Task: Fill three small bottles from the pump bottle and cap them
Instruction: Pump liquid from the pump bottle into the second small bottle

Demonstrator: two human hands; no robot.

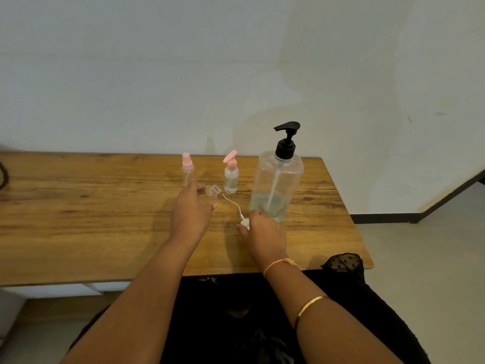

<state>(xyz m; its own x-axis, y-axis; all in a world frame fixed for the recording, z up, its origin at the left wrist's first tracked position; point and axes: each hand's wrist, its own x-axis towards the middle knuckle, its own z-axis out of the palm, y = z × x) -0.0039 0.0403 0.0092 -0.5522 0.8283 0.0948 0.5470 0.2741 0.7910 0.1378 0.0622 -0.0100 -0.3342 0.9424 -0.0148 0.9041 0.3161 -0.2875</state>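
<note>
while left hand holds the tilted small bottle, right hand pinches a cap.

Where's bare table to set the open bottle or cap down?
Widest free patch: the table left of the left hand, out to the dark cable at the far-left edge. A narrower strip runs right of the large pump bottle to the table edge. Crowded: centre, where spray bottle, small pink pump bottle, open bottle and right hand with the cap cluster.
</note>
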